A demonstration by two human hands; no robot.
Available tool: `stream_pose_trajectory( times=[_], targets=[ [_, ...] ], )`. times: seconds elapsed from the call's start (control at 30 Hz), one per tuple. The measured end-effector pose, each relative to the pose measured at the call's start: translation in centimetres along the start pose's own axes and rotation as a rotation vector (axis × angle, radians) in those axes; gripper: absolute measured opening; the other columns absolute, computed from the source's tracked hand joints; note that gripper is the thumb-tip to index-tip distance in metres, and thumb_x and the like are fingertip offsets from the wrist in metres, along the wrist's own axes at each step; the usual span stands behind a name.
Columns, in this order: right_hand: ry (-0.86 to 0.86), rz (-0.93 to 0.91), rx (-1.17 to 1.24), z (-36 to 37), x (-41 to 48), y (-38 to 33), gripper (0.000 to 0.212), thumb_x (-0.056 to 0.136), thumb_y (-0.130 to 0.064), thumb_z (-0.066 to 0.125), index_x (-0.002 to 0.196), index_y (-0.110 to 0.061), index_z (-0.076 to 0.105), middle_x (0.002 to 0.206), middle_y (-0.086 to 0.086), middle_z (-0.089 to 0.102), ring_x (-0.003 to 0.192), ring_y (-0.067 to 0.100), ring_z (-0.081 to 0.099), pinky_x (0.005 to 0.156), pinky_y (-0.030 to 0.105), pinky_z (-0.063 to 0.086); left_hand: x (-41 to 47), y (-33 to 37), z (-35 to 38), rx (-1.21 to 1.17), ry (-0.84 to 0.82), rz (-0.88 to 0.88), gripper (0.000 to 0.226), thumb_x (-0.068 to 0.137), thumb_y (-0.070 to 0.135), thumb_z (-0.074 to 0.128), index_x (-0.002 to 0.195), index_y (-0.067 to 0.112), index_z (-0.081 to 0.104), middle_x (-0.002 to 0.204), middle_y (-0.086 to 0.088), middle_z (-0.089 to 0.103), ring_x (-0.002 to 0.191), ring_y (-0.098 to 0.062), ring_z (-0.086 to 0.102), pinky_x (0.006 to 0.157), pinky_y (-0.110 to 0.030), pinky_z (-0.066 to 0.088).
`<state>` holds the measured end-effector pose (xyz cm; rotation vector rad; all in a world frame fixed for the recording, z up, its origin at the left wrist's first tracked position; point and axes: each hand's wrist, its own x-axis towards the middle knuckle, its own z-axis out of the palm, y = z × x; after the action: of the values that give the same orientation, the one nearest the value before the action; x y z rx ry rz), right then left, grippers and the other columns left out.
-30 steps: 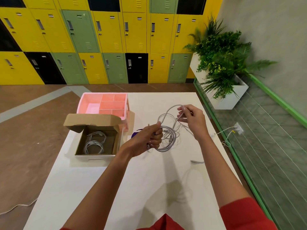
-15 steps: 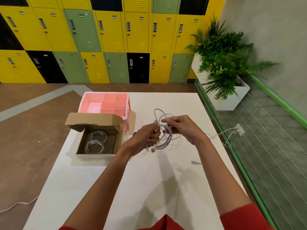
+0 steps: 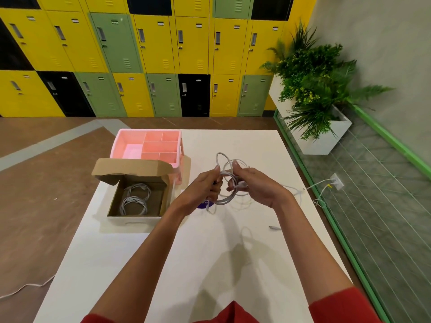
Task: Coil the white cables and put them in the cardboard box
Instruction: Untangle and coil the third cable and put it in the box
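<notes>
Above the white table point(image 3: 163, 264), my left hand point(image 3: 200, 191) and right hand point(image 3: 253, 186) both grip a looped white cable point(image 3: 225, 199); two coiled white cables point(image 3: 135, 199) lie inside the open cardboard box point(image 3: 137, 221).

We see one white cable point(image 3: 223, 202) in loose loops, gripped by the left hand point(image 3: 205, 187) and right hand point(image 3: 254, 185) above the table point(image 3: 233, 252). Left of it the cardboard box point(image 3: 135, 220) sits open, flap raised, with coiled white cables point(image 3: 135, 199) lying flat inside.
</notes>
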<state>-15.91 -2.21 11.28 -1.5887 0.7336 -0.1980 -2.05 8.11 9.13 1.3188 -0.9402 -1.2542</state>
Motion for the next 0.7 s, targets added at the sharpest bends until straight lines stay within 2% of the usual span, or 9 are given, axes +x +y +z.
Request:
stream_pose_trajectory(
  times=[0.07, 0.13, 0.23, 0.3, 0.4, 0.47, 0.5, 0.57, 0.7],
  targets=[
    [-0.054, -0.052, -0.033, 0.1, -0.2, -0.1, 0.029, 0.097, -0.042, 0.049, 0.091, -0.024, 0.071, 0.071, -0.012, 0.058, 0.079, 0.010, 0.050, 0.082, 0.026, 0.037, 0.1, 0.1, 0.0, 0.021, 0.028, 0.016, 0.036, 0.103, 0.035, 0.032, 0.074, 0.014, 0.037, 0.056, 0.009, 0.030, 0.052, -0.007, 0.022, 0.049, -0.018, 0.025],
    [-0.106, -0.099, -0.033, 0.1, -0.4, -0.3, 0.017, 0.096, -0.017, 0.056, 0.110, -0.012, 0.065, 0.067, -0.018, 0.060, 0.069, -0.001, 0.054, 0.072, 0.013, 0.041, 0.1, 0.2, 0.1, 0.024, 0.046, 0.038, 0.036, 0.103, 0.034, 0.032, 0.073, 0.014, 0.037, 0.055, 0.009, 0.029, 0.051, -0.006, 0.022, 0.048, -0.017, 0.025],
    [-0.096, -0.119, -0.153, 0.0, -0.5, -0.8, 0.039, 0.089, 0.000, 0.060, 0.126, -0.010, 0.057, 0.067, -0.011, 0.052, 0.066, 0.003, 0.049, 0.067, 0.015, 0.043, 0.3, 0.0, 0.0, 0.051, 0.082, 0.067, 0.037, 0.104, 0.033, 0.031, 0.072, 0.014, 0.036, 0.055, 0.010, 0.030, 0.049, -0.005, 0.024, 0.047, -0.016, 0.029],
    [-0.062, -0.125, -0.317, 0.2, -0.3, -1.3, 0.040, 0.086, 0.001, 0.060, 0.123, -0.015, 0.057, 0.075, -0.002, 0.049, 0.068, 0.007, 0.047, 0.067, 0.025, 0.045, 0.5, 0.0, -0.3, 0.067, 0.104, 0.078, 0.037, 0.104, 0.033, 0.030, 0.072, 0.014, 0.037, 0.055, 0.010, 0.031, 0.049, -0.005, 0.026, 0.047, -0.016, 0.030],
    [0.018, -0.116, -0.501, 0.2, 0.2, -1.7, 0.033, 0.085, 0.003, 0.060, 0.116, -0.011, 0.061, 0.094, 0.010, 0.057, 0.074, 0.017, 0.058, 0.074, 0.041, 0.054, 0.9, 0.0, -0.6, 0.076, 0.140, 0.089, 0.037, 0.104, 0.033, 0.030, 0.072, 0.014, 0.037, 0.059, 0.006, 0.029, 0.051, -0.006, 0.025, 0.048, -0.018, 0.028],
    [0.056, -0.079, -0.503, 0.0, 0.2, -1.9, 0.043, 0.083, 0.003, 0.066, 0.124, -0.011, 0.059, 0.108, 0.012, 0.059, 0.075, 0.022, 0.066, 0.066, 0.025, 0.058, 1.1, 0.0, -0.9, 0.080, 0.163, 0.095, 0.038, 0.104, 0.034, 0.030, 0.072, 0.014, 0.036, 0.061, 0.004, 0.028, 0.052, -0.007, 0.026, 0.048, -0.018, 0.028],
    [0.080, -0.055, -0.491, -0.1, 0.1, -2.1, 0.051, 0.082, 0.002, 0.069, 0.129, -0.011, 0.055, 0.111, 0.010, 0.057, 0.074, 0.023, 0.067, 0.057, 0.015, 0.053, 1.2, 0.0, -1.1, 0.087, 0.177, 0.096, 0.039, 0.104, 0.034, 0.029, 0.071, 0.015, 0.037, 0.061, 0.004, 0.029, 0.052, -0.006, 0.026, 0.048, -0.018, 0.029],
    [0.128, -0.010, -0.463, -0.1, -0.1, -2.4, 0.054, 0.079, 0.002, 0.073, 0.127, -0.008, 0.051, 0.106, 0.008, 0.057, 0.069, 0.021, 0.065, 0.049, 0.009, 0.047, 1.4, -0.1, -1.3, 0.111, 0.211, 0.094, 0.038, 0.104, 0.033, 0.029, 0.072, 0.015, 0.039, 0.061, 0.004, 0.032, 0.052, -0.007, 0.029, 0.048, -0.018, 0.030],
    [-0.003, 0.060, -0.552, -0.2, -0.7, -3.3, 0.034, 0.083, 0.008, 0.064, 0.115, 0.001, 0.058, 0.080, 0.006, 0.065, 0.069, 0.021, 0.064, 0.068, 0.028, 0.052, 2.1, -0.7, -1.7, 0.172, 0.371, 0.096, 0.039, 0.105, 0.032, 0.025, 0.075, 0.015, 0.042, 0.061, 0.003, 0.035, 0.052, -0.007, 0.032, 0.049, -0.020, 0.031]
  ],
)
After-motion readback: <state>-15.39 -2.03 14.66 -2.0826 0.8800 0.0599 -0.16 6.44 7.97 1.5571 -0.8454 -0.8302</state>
